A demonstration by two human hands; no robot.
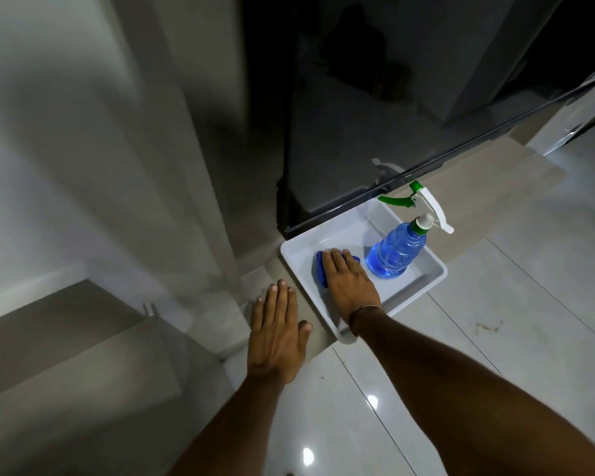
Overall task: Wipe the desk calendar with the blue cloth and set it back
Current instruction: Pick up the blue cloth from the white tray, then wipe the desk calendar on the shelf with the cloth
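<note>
A folded blue cloth (320,269) lies in a white tray (296,252) on the floor. My right hand (349,281) rests flat on top of the cloth, palm down, covering most of it; whether the fingers grip it I cannot tell. My left hand (279,334) hovers palm down with straight fingers just left of the tray, over a beige floor strip, holding nothing. No desk calendar is in view.
A blue spray bottle (397,250) with a white and green trigger stands in the tray's right half. A dark glass door (358,132) rises behind the tray. Glossy white tiles (495,338) spread to the right; a grey wall stands at left.
</note>
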